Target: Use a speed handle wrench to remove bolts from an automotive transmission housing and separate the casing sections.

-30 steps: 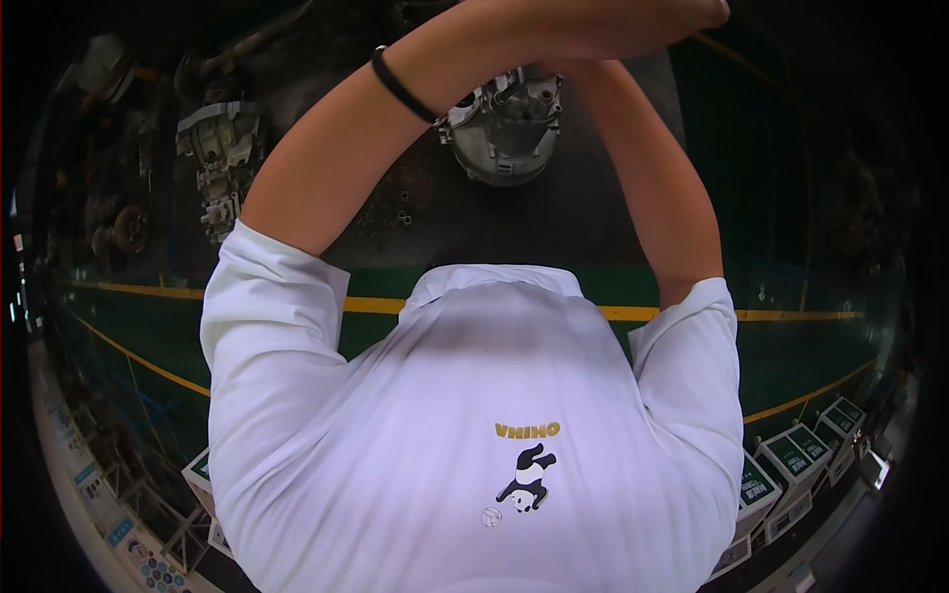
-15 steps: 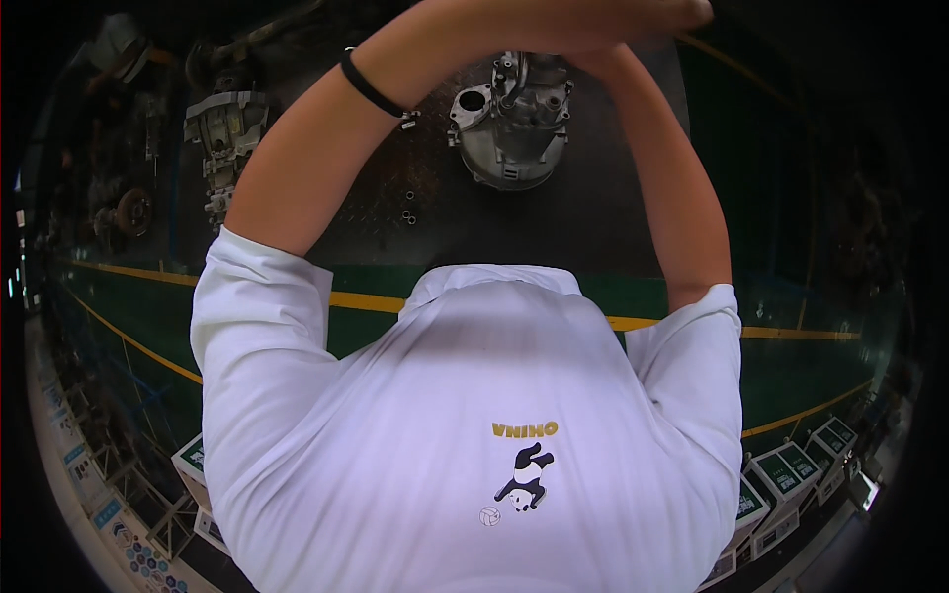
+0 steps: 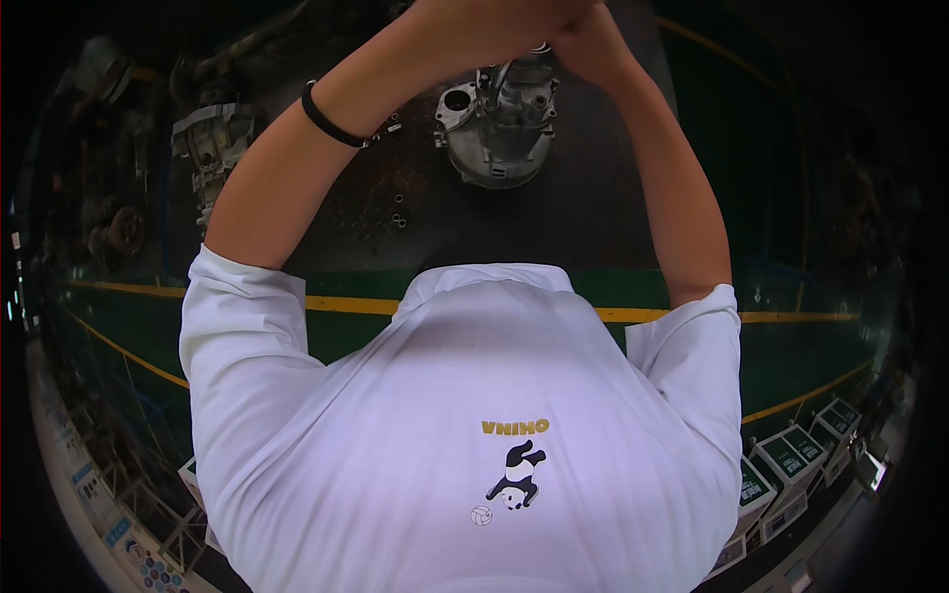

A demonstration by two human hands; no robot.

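Observation:
A grey metal gearbox housing [image 3: 499,148] with a round bell-shaped end and a side flange sits on the dark work surface [image 3: 593,198]. Over its far end, at the top edge of the picture, my two hands meet. My left hand [image 3: 514,22] lies across the top, its fingers cut off by the picture's edge. Just under it is my right hand [image 3: 591,47], bent inward beside a shiny ring-shaped part of the housing; the left hand covers its fingertips. Whether either hand grips anything is hidden.
Several small metal rings or nuts [image 3: 398,219] lie left of the housing, with small metal pieces [image 3: 393,124] by my left wrist. Another gearbox [image 3: 213,138] stands farther left. A yellow line [image 3: 356,304] crosses the green floor, and white boxes [image 3: 786,465] stand behind at right.
My left hand has drawn back to the left, its forearm shifting left and down. My right hand has moved slightly left, toward the housing. The whole view has shifted a little.

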